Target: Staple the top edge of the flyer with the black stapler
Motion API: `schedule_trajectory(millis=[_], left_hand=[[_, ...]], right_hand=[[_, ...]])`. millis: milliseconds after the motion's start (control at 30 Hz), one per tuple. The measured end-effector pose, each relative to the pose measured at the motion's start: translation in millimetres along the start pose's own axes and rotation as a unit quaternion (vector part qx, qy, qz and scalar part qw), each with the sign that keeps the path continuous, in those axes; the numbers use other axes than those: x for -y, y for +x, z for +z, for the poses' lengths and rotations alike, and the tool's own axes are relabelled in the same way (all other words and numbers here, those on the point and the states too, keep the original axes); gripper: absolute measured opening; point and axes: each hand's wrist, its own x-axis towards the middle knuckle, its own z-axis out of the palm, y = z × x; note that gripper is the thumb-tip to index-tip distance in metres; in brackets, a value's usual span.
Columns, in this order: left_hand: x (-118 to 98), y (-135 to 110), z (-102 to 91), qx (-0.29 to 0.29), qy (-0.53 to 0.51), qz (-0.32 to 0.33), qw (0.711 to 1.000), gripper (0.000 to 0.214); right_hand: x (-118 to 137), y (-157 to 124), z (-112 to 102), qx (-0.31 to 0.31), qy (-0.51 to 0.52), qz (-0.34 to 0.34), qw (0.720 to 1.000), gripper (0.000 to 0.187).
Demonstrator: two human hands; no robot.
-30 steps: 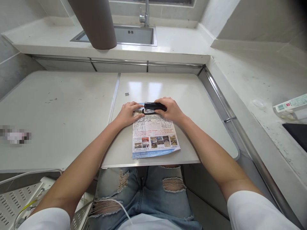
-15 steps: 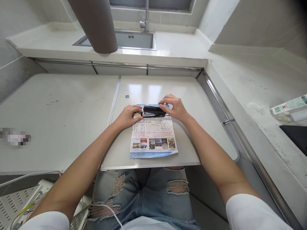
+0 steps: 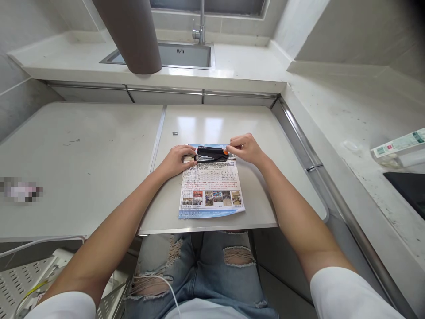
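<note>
A black stapler with an orange part at its right end lies across the upper part of a printed sheet. Its top is raised off the base, and a silvery strip shows between them. My left hand grips the stapler's left end, thumb on the near side and fingers on the far side. Beside the orange end, my right hand is closed with its fingers curled. Its fingertips are at the stapler's edge; whether they pinch anything is hidden. Two small strips of staples lie beyond my left hand.
The white table has a seam left of the sheet. A blurred pinkish item lies at far left. Behind are a counter with a sink and a brown cylinder. A metal rail and a side counter run along the right.
My right hand has drawn slightly right off the stapler's top and its fingers have curled in, uncovering the orange part. My left hand keeps its place at the left end.
</note>
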Motion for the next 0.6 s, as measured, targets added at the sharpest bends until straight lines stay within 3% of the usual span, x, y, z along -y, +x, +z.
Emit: schedule_trajectory(millis=[233, 600], left_hand=[[1.5, -0.6, 0.3, 0.001, -0.005, -0.004, 1.0, 0.031], [1.9, -0.1, 1.2, -0.006, -0.016, -0.009, 1.0, 0.03]], right_hand=[[2.1, 0.1, 1.3, -0.003, 0.017, 0.031, 0.999, 0.041], [-1.3, 0.3, -1.6, 0.028, 0.025, 0.013, 0.999, 0.044]])
